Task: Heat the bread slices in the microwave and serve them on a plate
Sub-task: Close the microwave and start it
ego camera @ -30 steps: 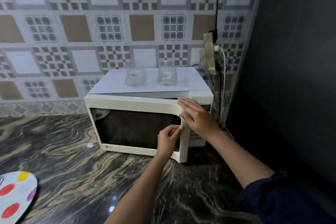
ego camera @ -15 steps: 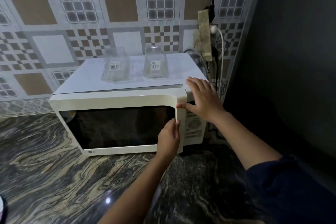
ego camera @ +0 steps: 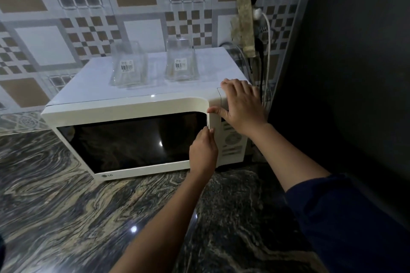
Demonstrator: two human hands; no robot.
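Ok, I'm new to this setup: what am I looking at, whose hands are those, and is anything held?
There is no robot: a person wears one camera on the head, looking down at their own bare hands. The left hand has curled fingers at the right edge of the microwave door; grip or push, I cannot tell. The right hand lies flat on the top right corner of the microwave. Two clear glass containers stand on top. It sits on a dark marbled counter.

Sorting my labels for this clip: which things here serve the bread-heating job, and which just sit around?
Job: microwave, door, left hand holding the door edge, right hand resting on the top corner.
Idle: left glass jar, right glass jar, power strip.
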